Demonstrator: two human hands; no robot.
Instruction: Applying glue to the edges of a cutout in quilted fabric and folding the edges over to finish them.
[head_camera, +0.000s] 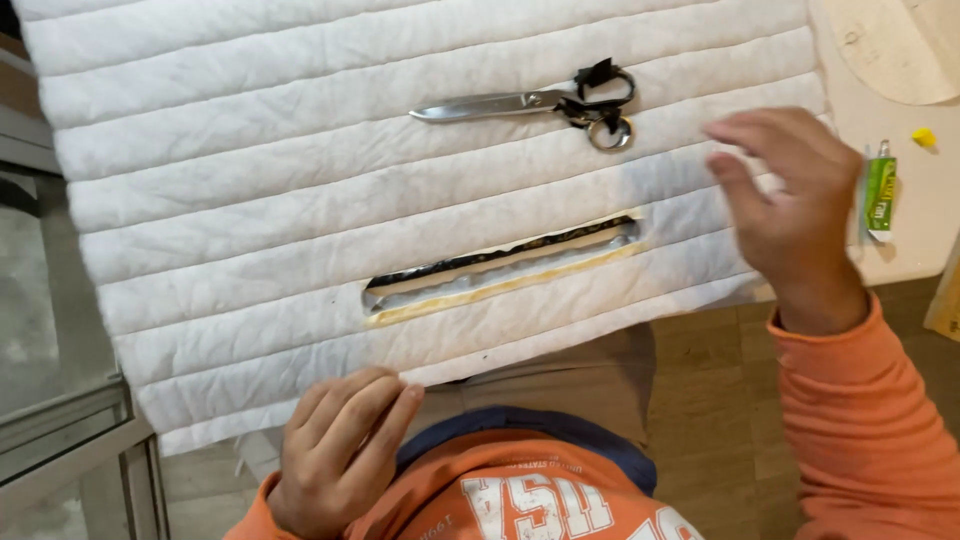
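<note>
The left hand (335, 450) rests with curled fingers on the near edge of a white quilted panel (250, 190), gripping nothing; the right hand (790, 205) hovers open and empty over its right edge. A long slit (500, 268) lies mid-panel, with scissors (540, 102) near the far edge. The panel overhangs a pale table (920, 210) holding a green tube (880, 190), above a wooden floor (710, 400).
</note>
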